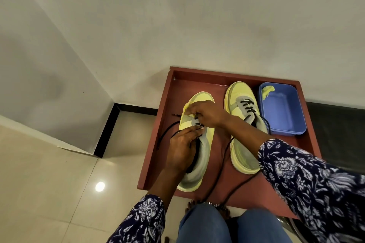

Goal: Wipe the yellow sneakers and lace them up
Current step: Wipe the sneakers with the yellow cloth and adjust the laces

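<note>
1. Left sneaker [199, 144]: yellow and grey, lying on the red-brown desk [221, 144], toe toward the far wall, heel overhanging the near edge. Only its lowest eyelets carry lace.
2. Left hand [182, 149]: fingers curled on the tongue and near eyelets of the left sneaker, pinching the black lace [167, 130], whose loose end trails left across the desk surface.
3. Right hand [207, 113]: reaches across from the right, fingers bent down over the forefoot of the left sneaker, pinching at the lace by the far eyelets; the exact hold is hidden under the fingers.
4. Right sneaker [242, 124]: just beside the left one, on its right, partly laced; its near half is crossed by the right forearm. Its black lace ends [227, 163] run toward the near edge and hang over it.
5. Blue tub [282, 110]: at the far right corner, touching or nearly touching the right sneaker; a yellow cloth [267, 90] is draped at its far left corner.
6. Desk: a raised rim on the far and left sides. Open surface lies left of the left sneaker and between the two shoes.
7. Surroundings: grey wall [197, 16] directly behind; pale tiled floor [49, 173] to the left and near; knees in blue jeans [205, 225] at the near edge.
</note>
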